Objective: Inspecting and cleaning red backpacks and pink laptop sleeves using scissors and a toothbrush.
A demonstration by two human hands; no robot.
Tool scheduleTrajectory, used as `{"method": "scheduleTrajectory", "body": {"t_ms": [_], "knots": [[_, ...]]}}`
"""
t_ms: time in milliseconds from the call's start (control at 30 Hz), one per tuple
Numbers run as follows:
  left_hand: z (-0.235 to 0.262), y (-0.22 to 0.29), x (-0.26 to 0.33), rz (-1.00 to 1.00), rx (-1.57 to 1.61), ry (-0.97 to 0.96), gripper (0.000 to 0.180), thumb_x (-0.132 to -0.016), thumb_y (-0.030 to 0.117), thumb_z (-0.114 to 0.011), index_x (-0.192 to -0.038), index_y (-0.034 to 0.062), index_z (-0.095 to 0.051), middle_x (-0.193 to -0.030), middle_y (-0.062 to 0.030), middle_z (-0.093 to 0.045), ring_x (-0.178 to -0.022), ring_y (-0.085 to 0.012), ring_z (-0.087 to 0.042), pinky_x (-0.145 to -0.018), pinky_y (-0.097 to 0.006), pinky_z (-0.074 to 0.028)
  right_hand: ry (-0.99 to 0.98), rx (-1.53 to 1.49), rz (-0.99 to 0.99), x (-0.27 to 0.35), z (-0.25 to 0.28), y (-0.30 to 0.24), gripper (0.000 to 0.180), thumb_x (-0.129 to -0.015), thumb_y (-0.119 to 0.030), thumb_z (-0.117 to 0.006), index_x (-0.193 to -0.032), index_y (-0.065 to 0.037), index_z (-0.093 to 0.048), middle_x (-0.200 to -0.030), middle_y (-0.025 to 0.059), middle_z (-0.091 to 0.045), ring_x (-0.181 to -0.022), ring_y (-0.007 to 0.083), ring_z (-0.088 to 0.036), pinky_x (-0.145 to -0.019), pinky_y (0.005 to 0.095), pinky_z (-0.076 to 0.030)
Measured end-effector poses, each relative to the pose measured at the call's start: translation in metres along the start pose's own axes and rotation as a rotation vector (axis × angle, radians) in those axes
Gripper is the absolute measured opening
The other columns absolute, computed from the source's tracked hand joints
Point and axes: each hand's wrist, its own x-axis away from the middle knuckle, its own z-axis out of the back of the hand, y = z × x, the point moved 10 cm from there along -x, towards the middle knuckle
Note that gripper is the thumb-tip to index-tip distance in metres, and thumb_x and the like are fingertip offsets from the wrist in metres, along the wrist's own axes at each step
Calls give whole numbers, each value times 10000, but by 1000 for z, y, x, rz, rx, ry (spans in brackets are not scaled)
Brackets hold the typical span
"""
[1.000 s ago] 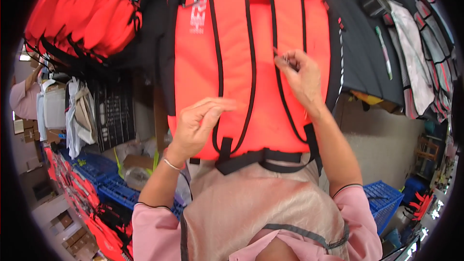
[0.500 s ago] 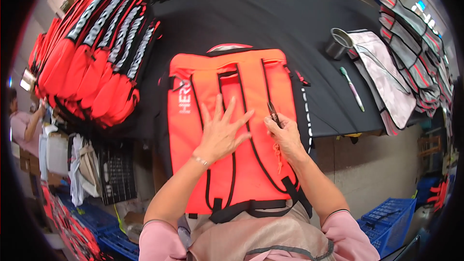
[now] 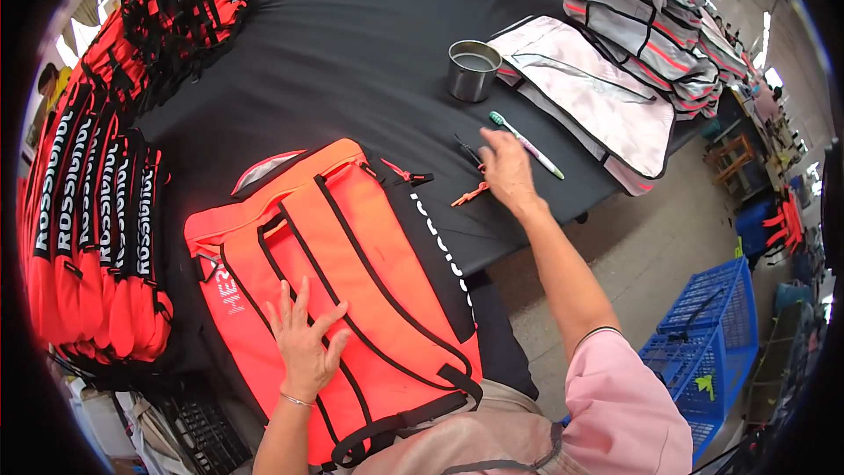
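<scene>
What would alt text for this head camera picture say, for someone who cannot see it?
A person's left hand lies flat, fingers spread, on an orange backpack on a black table, while the right hand reaches to small scissors near a toothbrush and metal cup. Stacks of orange bags sit left, grey bags far right.

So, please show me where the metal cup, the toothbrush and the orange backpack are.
metal cup (image 3: pixel 472 71): head view, on its side wall.
toothbrush (image 3: pixel 527 145): head view, middle of the handle.
orange backpack (image 3: pixel 369 273): head view, back panel between the black straps.
</scene>
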Motion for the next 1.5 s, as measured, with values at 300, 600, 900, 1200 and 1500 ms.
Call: {"method": "scheduleTrajectory", "body": {"t_ms": [300,600,900,1200,1500], "knots": [[58,-12,-110,83,18,420,530,-854,292,-691,-1316,84,-536,-1482,-157,-399,-1343,-325,-406,-1129,-568,-199,-171,416,-246,21,42,85,262,-855,-180,-660,-1081,-59,-603,-1086,131,-582,-1036,332,-542,-878,427,-454],[-23,-15,-81,178,-17,70,895,-864,494,-627,-1502,11,-227,-1558,-213,-212,-1435,-369,-227,-1156,-543,-169,55,169,-250,-68,114,40,170,-915,-180,-584,-1061,-99,-550,-905,171,-662,-889,414,-625,-732,505,-480],[-41,-4,-59,220,-329,-55,810,-891,523,-545,-1514,88,-265,-1586,-142,-194,-1458,-336,-192,-1126,-653,-15,-233,603,86,-176,32,4,161,-865,-151,-550,-869,-71,-690,-857,187,-692,-819,356,-686,-677,470,-526],[-34,-3,-59,273,-307,-42,802,-877,534,-555,-1512,123,-286,-1597,-106,-179,-1470,-359,-129,-1078,-723,36,-251,662,67,-172,39,-6,161,-862,-146,-558,-889,-84,-704,-847,171,-702,-795,360,-695,-669,471,-539],[-35,-6,-56,276,-267,-28,820,-877,562,-550,-1516,126,-278,-1609,-97,-133,-1476,-387,-30,-1071,-728,45,-255,556,-7,-137,43,11,183,-888,-164,-534,-872,-56,-682,-873,202,-691,-843,373,-688,-694,488,-534]]}}
